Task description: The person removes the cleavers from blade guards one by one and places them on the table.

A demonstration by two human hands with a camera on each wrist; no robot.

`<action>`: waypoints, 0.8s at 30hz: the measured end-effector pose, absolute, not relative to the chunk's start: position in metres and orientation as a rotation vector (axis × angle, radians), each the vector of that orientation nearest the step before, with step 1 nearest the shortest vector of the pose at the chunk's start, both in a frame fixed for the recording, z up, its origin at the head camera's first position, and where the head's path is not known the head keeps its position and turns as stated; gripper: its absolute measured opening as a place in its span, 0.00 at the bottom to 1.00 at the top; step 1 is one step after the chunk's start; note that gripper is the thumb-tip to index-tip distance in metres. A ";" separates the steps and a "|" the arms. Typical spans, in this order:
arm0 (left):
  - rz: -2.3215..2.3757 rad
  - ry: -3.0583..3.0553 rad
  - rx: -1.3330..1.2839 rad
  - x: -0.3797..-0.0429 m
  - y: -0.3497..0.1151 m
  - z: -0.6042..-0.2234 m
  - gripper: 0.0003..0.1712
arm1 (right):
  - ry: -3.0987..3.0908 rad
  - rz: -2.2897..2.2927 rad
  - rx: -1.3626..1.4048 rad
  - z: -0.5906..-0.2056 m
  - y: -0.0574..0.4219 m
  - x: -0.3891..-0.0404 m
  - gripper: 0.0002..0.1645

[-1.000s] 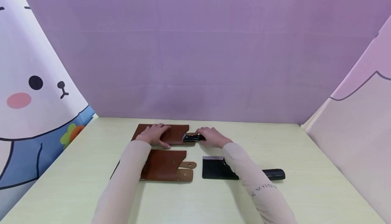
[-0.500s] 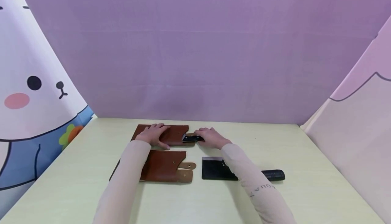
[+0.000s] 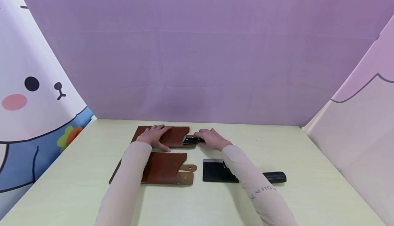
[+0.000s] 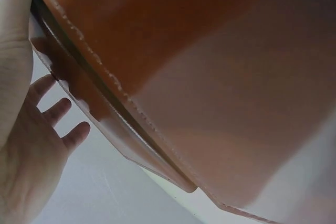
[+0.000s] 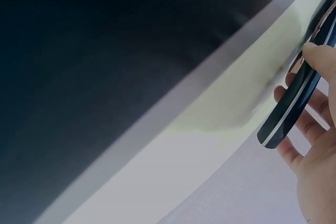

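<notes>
My left hand (image 3: pixel 153 136) rests on the far brown leather sheath (image 3: pixel 176 134), fingers spread over it and thumb toward its near edge. A knife with a black handle (image 3: pixel 192 140) lies at that sheath's right end; its blade is mostly hidden, apparently inside the leather. My right hand (image 3: pixel 213 140) grips the handle, and in the right wrist view the thumb lies on the black, riveted handle (image 5: pixel 294 106) with fingers curled beneath. Nearer, a second brown sheath (image 3: pixel 163 167) lies with its snap strap extended. A black cleaver (image 3: pixel 218 171) lies partly under my right forearm.
Both forearms cross above the nearer sheath and the cleaver, whose black handle (image 3: pixel 275 177) points right. Everything lies on a pale wood table (image 3: pixel 197 205). A purple backdrop (image 3: pixel 197 54) stands behind its far edge, with a cartoon-printed cloth (image 3: pixel 43 116) at the left.
The view has shifted slightly. Both hands stay in place, the left on the far sheath and the right on the knife handle; no clear movement of the knife shows.
</notes>
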State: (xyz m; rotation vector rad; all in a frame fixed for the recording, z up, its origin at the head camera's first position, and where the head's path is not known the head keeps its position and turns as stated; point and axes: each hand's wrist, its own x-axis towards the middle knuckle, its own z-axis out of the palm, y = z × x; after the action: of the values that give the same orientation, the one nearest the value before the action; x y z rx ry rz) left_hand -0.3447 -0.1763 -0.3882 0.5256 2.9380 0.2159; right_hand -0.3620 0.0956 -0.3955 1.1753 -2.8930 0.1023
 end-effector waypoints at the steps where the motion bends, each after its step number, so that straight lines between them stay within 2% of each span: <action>1: 0.211 2.940 0.530 -0.345 -0.176 -0.389 0.58 | -2.892 0.094 1.176 -0.396 0.095 -0.362 0.21; 24: 0.183 2.984 0.602 -0.346 -0.177 -0.388 0.60 | -2.819 0.050 1.207 -0.390 0.098 -0.356 0.21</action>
State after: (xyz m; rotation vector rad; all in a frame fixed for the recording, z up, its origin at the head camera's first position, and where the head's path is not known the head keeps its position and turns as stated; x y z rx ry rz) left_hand -0.3463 -0.1774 -0.3879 0.6024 2.9836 0.1834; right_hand -0.3559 0.0983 -0.3898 1.2067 -2.8189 0.0500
